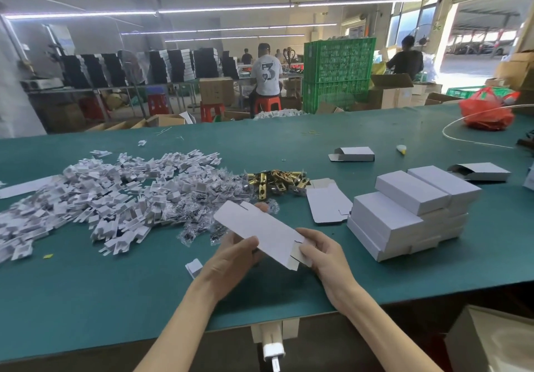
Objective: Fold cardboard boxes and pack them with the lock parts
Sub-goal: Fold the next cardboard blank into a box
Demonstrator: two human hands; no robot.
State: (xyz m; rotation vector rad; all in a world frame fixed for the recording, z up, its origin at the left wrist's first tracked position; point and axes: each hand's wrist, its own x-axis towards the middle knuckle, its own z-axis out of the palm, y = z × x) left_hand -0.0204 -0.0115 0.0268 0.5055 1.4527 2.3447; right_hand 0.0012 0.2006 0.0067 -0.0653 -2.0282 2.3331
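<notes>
We reach both bare forearms forward, our left hand and right hand raised close together, fingers curled in a pinching grip.

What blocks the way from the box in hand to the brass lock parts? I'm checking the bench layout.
Nothing solid. Both hands, left hand and right hand, hold the flat box above the table. Between it and the brass lock parts lie only small clear bags and bare mat.

Two bare forearms, no sleeves, no gloves
</notes>
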